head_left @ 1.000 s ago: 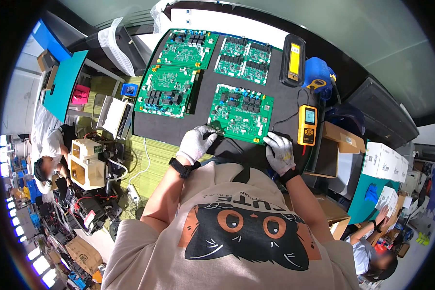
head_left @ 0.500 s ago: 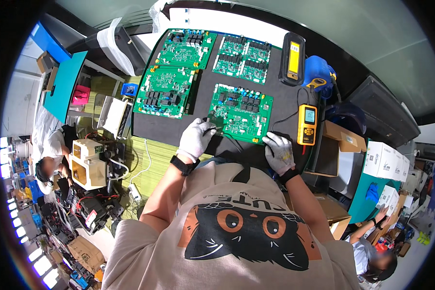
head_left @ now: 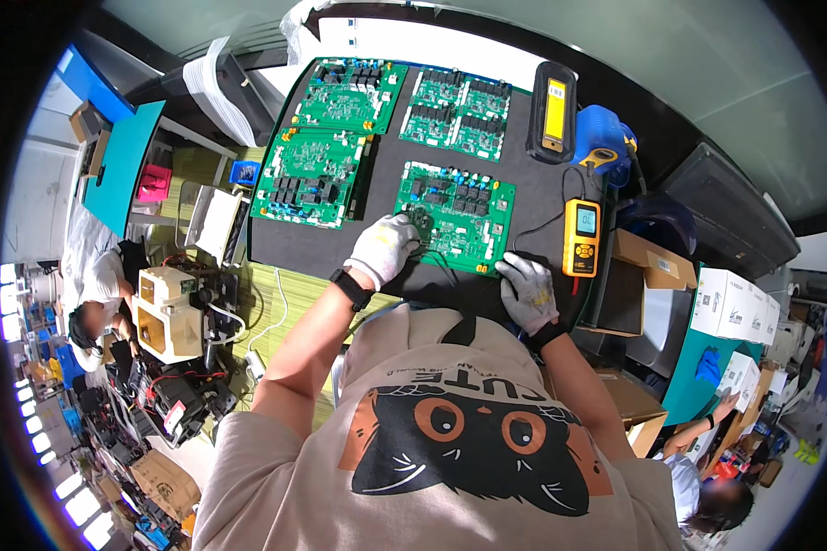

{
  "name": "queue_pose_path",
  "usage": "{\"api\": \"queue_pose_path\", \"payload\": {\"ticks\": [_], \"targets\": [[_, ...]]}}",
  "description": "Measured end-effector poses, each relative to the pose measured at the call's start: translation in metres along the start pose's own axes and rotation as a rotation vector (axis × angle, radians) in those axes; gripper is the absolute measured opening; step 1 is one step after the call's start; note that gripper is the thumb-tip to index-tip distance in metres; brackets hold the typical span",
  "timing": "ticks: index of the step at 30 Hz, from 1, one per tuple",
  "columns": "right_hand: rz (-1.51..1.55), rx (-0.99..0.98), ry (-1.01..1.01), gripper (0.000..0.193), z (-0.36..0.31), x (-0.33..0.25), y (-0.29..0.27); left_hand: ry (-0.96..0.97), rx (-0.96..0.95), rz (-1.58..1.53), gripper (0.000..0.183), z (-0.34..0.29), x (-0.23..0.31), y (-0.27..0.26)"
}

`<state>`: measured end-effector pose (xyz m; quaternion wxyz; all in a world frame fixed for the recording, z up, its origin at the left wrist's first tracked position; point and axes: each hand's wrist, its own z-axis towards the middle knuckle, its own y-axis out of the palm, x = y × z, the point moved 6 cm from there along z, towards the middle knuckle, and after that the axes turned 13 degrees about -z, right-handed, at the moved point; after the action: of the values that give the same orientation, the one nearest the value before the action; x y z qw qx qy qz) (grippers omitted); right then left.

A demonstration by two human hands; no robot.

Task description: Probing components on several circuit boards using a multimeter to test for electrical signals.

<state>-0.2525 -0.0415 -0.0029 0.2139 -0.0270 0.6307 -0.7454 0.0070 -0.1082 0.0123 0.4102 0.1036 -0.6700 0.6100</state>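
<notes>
A green circuit board [head_left: 455, 220] with black relays and blue parts lies in front of me on the dark mat [head_left: 515, 174]. My left hand [head_left: 384, 248], in a grey-white glove, is bent over the board's lower left corner with its fingers pinched together. A small dark thing shows at those fingertips, too hidden to name, and a thin black cable curves out beside them. At the lower right corner rests my gloved right hand [head_left: 528, 294], fingers stretched out and touching the edge. Just right of the board lies an orange handheld meter [head_left: 583, 237] with a lit screen and a black lead.
More boards [head_left: 312, 170] are stacked at the left, with another board [head_left: 347, 92] behind. A four-part panel [head_left: 457, 112] lies at the back middle. A black-cased yellow device [head_left: 554, 112] and a blue tool [head_left: 600, 138] stand back right. Two people work farther off.
My left hand has shifted right and slightly forward, farther over the board's corner. My right hand stays by the lower right corner. The view has moved slightly.
</notes>
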Motion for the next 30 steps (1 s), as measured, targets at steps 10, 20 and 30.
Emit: {"api": "queue_pose_path", "payload": {"ticks": [10,20,30], "targets": [[-0.015,0.014,-0.018,0.028,-0.002,0.001,0.0,0.06,-0.09,0.074,0.01,0.006,0.0,0.004],[-0.026,-0.01,-0.012,0.029,-0.001,0.0,0.001,0.118,-0.126,0.185,0.009,0.006,-0.002,0.01],[-0.038,-0.005,-0.012,0.029,0.0,-0.003,-0.002,0.076,-0.12,0.207,0.009,0.009,0.004,0.007]]}}
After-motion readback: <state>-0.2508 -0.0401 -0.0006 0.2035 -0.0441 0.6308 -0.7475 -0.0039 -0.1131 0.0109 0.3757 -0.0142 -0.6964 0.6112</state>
